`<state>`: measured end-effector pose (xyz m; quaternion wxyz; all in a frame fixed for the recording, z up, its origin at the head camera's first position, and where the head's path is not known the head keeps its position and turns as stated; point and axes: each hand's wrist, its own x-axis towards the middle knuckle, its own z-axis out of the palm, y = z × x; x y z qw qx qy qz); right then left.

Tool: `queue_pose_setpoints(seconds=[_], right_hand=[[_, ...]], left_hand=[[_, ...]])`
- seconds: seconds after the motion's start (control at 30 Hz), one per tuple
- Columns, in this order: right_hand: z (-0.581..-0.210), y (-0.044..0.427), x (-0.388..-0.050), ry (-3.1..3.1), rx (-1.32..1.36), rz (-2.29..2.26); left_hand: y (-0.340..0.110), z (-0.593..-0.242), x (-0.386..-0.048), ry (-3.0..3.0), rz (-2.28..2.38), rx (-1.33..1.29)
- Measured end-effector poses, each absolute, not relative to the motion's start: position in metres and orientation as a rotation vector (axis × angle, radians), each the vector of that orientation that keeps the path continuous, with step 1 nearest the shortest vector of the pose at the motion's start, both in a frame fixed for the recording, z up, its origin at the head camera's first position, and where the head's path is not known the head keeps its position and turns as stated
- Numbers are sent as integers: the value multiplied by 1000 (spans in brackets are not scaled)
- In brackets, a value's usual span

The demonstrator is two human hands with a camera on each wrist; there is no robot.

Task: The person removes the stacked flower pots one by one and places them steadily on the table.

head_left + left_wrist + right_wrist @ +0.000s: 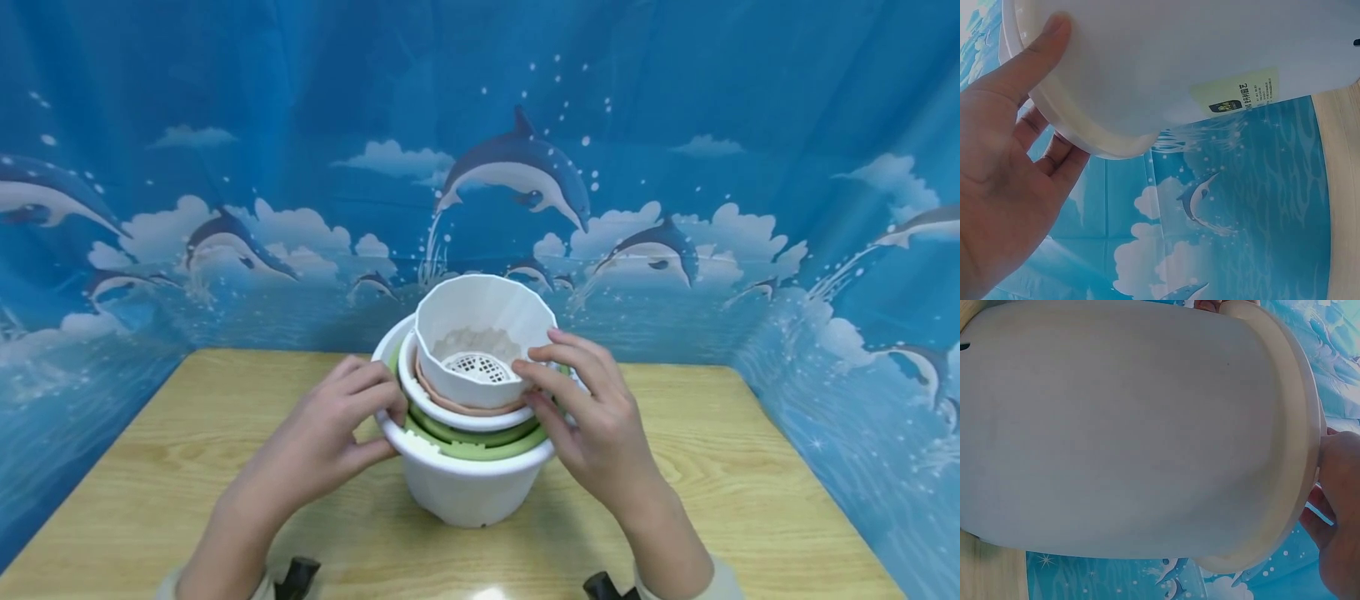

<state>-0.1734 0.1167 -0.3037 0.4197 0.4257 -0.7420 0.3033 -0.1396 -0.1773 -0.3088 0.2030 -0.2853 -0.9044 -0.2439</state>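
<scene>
A nest of plastic flower pots stands upright on the table, centred in the head view. Outermost is a large white pot (472,492); inside it show green rims (468,451), a medium white pot (474,422) and a peach pot's scalloped rim (448,402). On top sits a small white pot (487,302), slightly tilted, with a perforated bottom. My left hand (333,429) grips the large pot's rim at the left, thumb outside, as the left wrist view also shows. At the right, my right hand (596,408) pinches the small pot's rim; its thumb is below the fingers.
The pots stand on a wood-grain table (232,433). A blue curtain (337,100) printed with dolphins hangs behind and along both sides. On the large pot's side is a pale green label (1235,94).
</scene>
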Motion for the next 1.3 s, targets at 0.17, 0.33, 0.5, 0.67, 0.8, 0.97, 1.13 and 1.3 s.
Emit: queue_pose_setpoints(seconds=[0.17, 0.33, 0.5, 0.67, 0.8, 0.97, 1.13, 1.3], right_hand=[[-303, 115, -174, -1849, 1072, 765], [-304, 113, -175, -1830, 1059, 773], [-305, 112, -175, -1822, 1043, 766], [-303, 112, -177, -1801, 1046, 736], [-304, 112, -178, -1780, 1050, 729], [-305, 114, -178, -1732, 1054, 724], [-303, 113, -178, -1679, 1058, 730], [-300, 110, -178, -1594, 1035, 745]], left_hand=[[-178, -309, -139, -2516, -682, -790], [-178, -309, -139, -2515, -678, -793], [-178, -308, -139, -2525, -675, -795], [-178, -308, -140, -2523, -678, -796], [-178, -309, -140, -2525, -677, -795], [-177, -310, -139, -2526, -678, -798], [-177, -310, -140, -2521, -677, -795], [-177, -309, -139, -2518, -670, -805]])
